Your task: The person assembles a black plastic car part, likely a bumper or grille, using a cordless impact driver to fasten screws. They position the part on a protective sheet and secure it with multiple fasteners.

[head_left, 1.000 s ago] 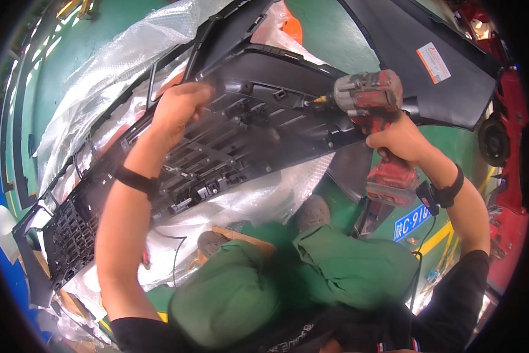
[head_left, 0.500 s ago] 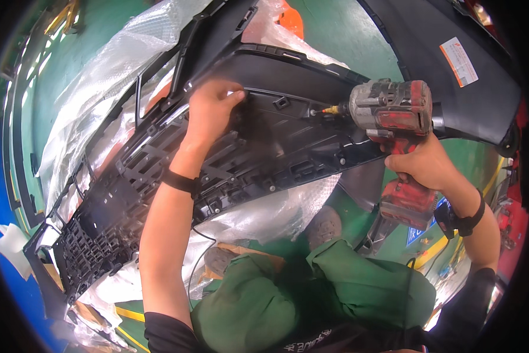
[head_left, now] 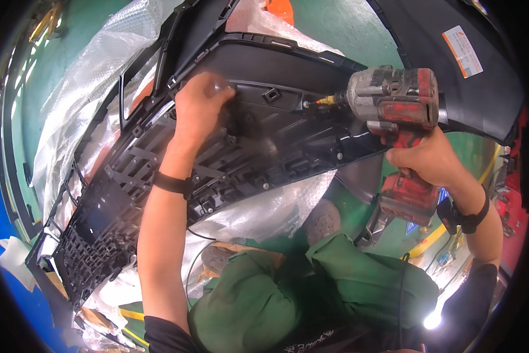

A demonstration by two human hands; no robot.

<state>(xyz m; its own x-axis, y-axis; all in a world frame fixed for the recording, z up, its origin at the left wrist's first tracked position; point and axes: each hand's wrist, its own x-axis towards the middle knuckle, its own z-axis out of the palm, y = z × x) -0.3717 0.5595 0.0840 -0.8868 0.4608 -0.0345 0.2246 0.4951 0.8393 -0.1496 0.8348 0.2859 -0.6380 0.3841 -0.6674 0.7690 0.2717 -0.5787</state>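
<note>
My right hand (head_left: 426, 157) is wrapped round the handle of a red and grey cordless impact driver (head_left: 394, 103). Its yellow-collared bit points left, and a small shiny screw (head_left: 306, 105) shows at the tip, against or just over the panel; which, I cannot tell. My left hand (head_left: 201, 105) is over the upper part of a large black plastic bumper (head_left: 249, 126), fingers curled and thumb drawn in. What its fingertips hold, if anything, is hidden. Ribs, slots and several clips cover the bumper's inner side, and a fine grille (head_left: 99, 250) fills its lower left end.
Clear bubble wrap (head_left: 90, 97) lies under and beyond the bumper. A smooth black panel with a white label (head_left: 461, 52) stands at the upper right. An orange object (head_left: 279, 10) is at the far side. A thin black cable (head_left: 189, 267) runs near my left knee.
The bumper and surroundings sit slightly further left and higher in view. The driver stays in my right hand, its bit still near the same spot; my left hand keeps its place on the panel.
</note>
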